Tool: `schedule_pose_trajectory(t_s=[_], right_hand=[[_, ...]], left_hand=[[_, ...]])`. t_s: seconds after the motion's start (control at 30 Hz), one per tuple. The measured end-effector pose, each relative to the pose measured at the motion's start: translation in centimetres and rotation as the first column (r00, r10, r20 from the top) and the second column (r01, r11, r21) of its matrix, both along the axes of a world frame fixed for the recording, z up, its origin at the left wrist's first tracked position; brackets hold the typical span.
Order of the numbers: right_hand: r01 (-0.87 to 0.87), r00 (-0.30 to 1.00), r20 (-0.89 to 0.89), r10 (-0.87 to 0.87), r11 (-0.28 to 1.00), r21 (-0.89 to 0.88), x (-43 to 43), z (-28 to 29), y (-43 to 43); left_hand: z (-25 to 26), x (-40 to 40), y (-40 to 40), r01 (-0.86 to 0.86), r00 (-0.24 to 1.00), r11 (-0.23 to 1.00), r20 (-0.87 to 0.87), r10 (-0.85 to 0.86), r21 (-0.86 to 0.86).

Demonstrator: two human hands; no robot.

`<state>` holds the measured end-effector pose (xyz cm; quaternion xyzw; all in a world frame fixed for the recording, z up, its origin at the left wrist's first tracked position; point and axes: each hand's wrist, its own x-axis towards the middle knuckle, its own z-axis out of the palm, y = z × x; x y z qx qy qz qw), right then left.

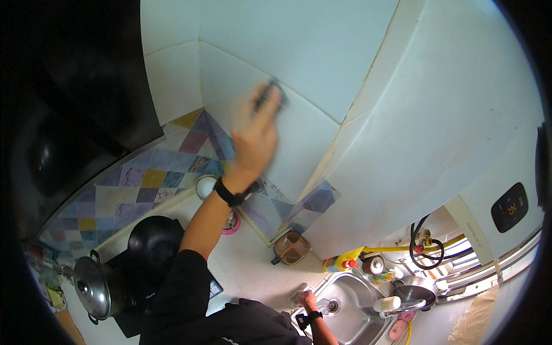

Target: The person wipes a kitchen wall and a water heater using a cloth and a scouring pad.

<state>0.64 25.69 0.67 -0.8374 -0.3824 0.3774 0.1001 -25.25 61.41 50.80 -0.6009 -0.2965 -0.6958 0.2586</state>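
Observation:
My left hand (254, 129), blurred, is raised against the pale wall tiles (302, 129). It grips a dark scrubbing pad (271, 97), held at a grout line; the pad looks like steel wool, but blur hides its texture. A black band circles that wrist. Lower down, my right hand (307, 298) is at the left rim of the steel sink (351, 310). Its curled fingers hold a crumpled greyish, partly see-through cloth or plastic (298, 294) on the counter edge. A strap with a small black device sits on the right wrist.
A dark range hood (86, 108) overhangs the left side. Below stand a black wok (153, 241) and a lidded steel pot (92, 286). A brown divided caddy (292, 248) and a yellow bottle (340, 262) stand by the sink. A white water heater (431, 129) juts out at right.

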Motion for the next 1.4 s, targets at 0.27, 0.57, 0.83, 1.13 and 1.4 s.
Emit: schedule_pose_trajectory(t_s=[0.27,0.57,0.83,1.13,1.4], right_hand=[[-0.002,0.999,0.040,0.006,0.996,-0.094,-0.5,0.0,0.6],[-0.093,0.995,0.012,0.096,0.982,-0.163,1.5,-3.8,0.3],[-0.063,0.995,0.063,0.073,0.987,-0.150,0.5,-2.4,0.4],[-0.133,0.991,-0.021,0.131,0.972,-0.193,-0.3,1.5,1.5],[-0.185,0.975,0.095,0.200,0.972,-0.147,1.2,-3.7,0.5]], left_hand=[[3.1,1.1,-2.2,0.325,0.938,0.944,0.145,-0.314,-0.059],[3.8,1.7,-2.1,0.359,0.910,0.933,0.226,-0.347,-0.011],[4.8,-0.5,2.4,0.194,0.902,0.969,0.416,-0.116,-0.151],[5.3,-0.1,3.5,0.193,0.974,0.962,0.082,-0.212,0.195],[6.4,-5.9,10.3,0.215,0.871,0.959,0.480,-0.105,-0.182]])
